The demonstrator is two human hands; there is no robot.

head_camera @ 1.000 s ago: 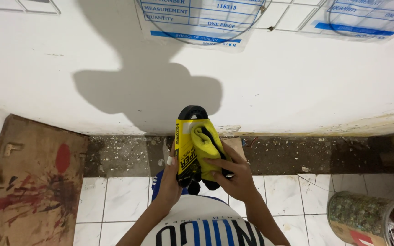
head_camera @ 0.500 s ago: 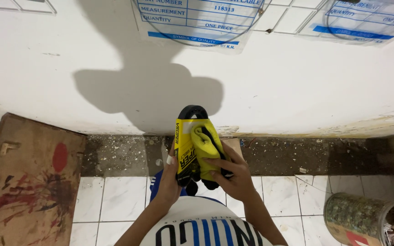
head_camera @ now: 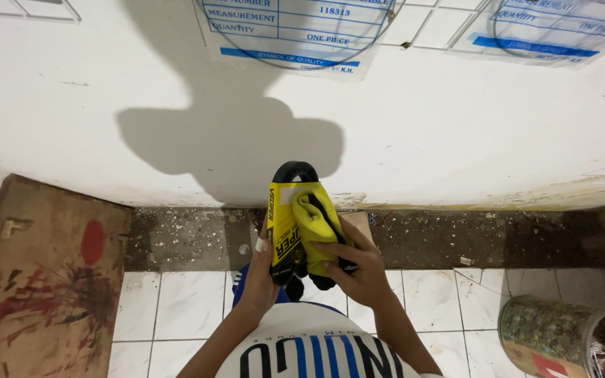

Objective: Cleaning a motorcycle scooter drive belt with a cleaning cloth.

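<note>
The fingers [head_camera: 332, 246] of the right hand [head_camera: 358, 269] are closed over the front of a black rubber belt loop in a yellow cardboard sleeve [head_camera: 295, 224], pressing a folded yellow flap against it. The left hand [head_camera: 262, 269] is wrapped round the sleeve's left edge, thumb on the near side, the other fingers hidden behind the package. So both hands grip the one package, which is held upright in the air in front of the person's chest, above the white tiled floor [head_camera: 176, 308] and just short of the white wall [head_camera: 456, 140].

The flap looks half opened, and the black loop pokes out at top and bottom. My judgement is that a hard pull on the flap could tear the cardboard, or the loop could slide out of the bottom of the sleeve and drop on the gritty dark strip [head_camera: 190, 238] at the foot of the wall, since nothing holds the lower end.

Out from the hands: a stained wooden board [head_camera: 43, 280] lies to the left, a round tin with a mottled label [head_camera: 554, 336] stands at lower right, and printed sheets in clear plastic [head_camera: 295, 35] hang on the wall above.

Against half a second ago almost nothing differs: the package stays at the same spot and height, and both hands keep the same hold.
</note>
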